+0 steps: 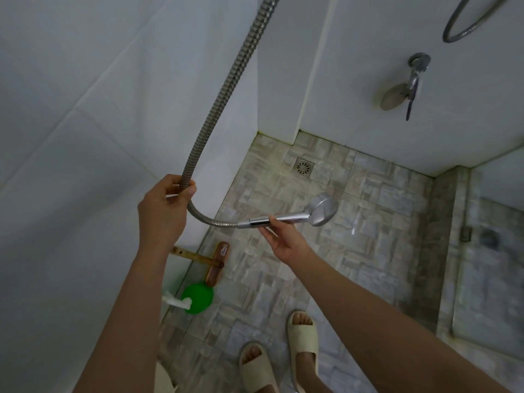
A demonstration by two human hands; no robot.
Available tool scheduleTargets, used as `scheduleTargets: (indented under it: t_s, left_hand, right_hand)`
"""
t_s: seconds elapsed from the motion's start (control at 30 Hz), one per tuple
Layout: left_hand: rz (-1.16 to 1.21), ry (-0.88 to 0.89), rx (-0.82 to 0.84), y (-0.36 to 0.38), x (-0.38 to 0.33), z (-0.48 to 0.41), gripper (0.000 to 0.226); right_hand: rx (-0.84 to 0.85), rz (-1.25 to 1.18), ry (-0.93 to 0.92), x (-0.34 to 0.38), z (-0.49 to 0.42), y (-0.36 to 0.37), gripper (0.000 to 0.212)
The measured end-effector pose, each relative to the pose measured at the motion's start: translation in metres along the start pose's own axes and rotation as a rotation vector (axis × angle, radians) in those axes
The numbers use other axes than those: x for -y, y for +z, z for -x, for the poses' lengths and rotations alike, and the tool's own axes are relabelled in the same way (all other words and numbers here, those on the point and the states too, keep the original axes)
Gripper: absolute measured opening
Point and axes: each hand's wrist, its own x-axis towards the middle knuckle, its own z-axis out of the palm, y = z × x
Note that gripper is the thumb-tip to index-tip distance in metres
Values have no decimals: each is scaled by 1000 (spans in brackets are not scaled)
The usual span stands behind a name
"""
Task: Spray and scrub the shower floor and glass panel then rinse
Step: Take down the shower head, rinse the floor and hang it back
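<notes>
I have the left hand [166, 207] curled round the metal hose [226, 89], thumb over it. The right hand [283, 239] lightly pinches the chrome handle of the shower head [323, 209], which hangs above the shower floor [326, 265]; I see no water coming from it.

I judge the head light but slick, so I'd hold it mid-handle with a fuller wrap. The ribbed hose looks springy and likely to tug back, so it is best steadied near the bend.

I count one shower head, one brush [217, 262] and one green bottle [197, 297] by the left wall, one drain [304, 166], and two slippers. The glass panel [496, 265] stands to the right.
</notes>
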Motion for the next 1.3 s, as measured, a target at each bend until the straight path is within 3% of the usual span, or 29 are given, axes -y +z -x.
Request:
scheduleTargets:
  t_s: [0.83,1.13,1.3]
  left_hand:
    - [119,-62,43,29,9,-24,20]
    - [116,-54,29,28,10,-26,21]
    - [105,-59,33,27,8,-25,17]
  right_hand:
    - [-58,-41,-180,44,-8,9,46]
    - [-4,7,-201,45,-11,13,29]
    - [-11,55,-180,42,-10,10,33]
